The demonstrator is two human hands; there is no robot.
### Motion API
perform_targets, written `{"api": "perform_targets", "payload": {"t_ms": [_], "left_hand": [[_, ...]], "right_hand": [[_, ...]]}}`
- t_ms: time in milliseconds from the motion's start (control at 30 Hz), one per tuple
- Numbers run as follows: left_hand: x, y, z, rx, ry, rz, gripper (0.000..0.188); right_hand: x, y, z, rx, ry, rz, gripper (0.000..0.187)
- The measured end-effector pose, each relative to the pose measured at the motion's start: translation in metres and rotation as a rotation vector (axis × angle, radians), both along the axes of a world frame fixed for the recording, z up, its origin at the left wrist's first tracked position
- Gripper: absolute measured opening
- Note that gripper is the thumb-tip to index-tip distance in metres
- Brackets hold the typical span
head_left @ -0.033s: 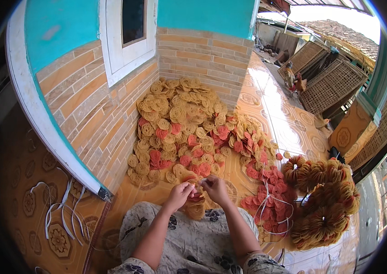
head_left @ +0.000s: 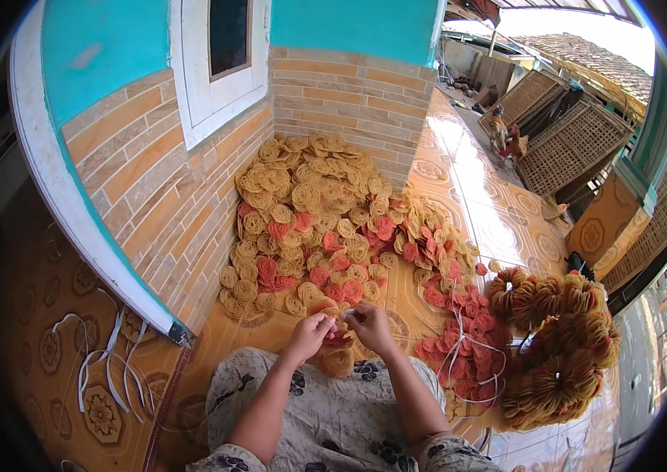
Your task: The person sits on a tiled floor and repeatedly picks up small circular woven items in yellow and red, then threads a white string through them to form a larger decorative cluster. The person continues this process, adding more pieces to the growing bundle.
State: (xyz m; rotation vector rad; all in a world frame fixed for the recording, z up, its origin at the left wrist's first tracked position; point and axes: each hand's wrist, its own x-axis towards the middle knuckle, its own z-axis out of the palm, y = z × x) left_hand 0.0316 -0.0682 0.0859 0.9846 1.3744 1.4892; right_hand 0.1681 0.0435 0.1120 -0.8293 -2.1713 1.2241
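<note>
My left hand (head_left: 310,337) is closed above my lap, its fingers pinching the top of a small bunch of yellow and red lacy coiled discs (head_left: 337,360). These look like raw crackers. Close beside it, my right hand (head_left: 373,329) is closed too, thumb and fingers pinched on a small pale bit that may be string. The fingers hide most of it. Beyond my hands spreads a large heap of loose yellow discs (head_left: 314,177), with red discs (head_left: 345,291) mixed in.
To my right lie a patch of red discs (head_left: 471,338) with white string (head_left: 459,334) over it and thick tied rings of discs (head_left: 557,385). White strips (head_left: 109,362) lie on the left floor. A brick-faced wall (head_left: 349,94) backs the heap. Chickens (head_left: 510,141) stand near woven panels (head_left: 577,145).
My fingertips have shifted very slightly around the top of the bunch, which hangs a touch differently. Everything else is as it was.
</note>
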Motion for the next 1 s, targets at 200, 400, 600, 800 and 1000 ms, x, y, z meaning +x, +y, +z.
{"api": "perform_targets", "payload": {"t_ms": [200, 400, 600, 800, 1000], "left_hand": [[-0.006, -0.002, 0.003, -0.042, 0.038, 0.021, 0.011], [-0.014, 0.000, 0.005, -0.128, 0.425, 0.028, 0.013], [-0.022, -0.002, 0.003, -0.113, 0.056, -0.047, 0.014], [-0.036, -0.006, -0.006, -0.076, -0.210, 0.019, 0.008], [-0.048, -0.010, -0.005, -0.119, -0.230, 0.044, 0.008]], "right_hand": [[-0.006, -0.010, 0.009, 0.215, 0.097, 0.058, 0.014], [-0.017, -0.011, 0.007, 0.188, 0.203, 0.123, 0.016], [-0.019, 0.004, -0.018, -0.012, 0.079, 0.149, 0.020], [-0.013, -0.004, -0.027, -0.010, -0.004, 0.191, 0.016], [-0.007, -0.016, -0.010, 0.223, 0.088, 0.299, 0.020]]}}
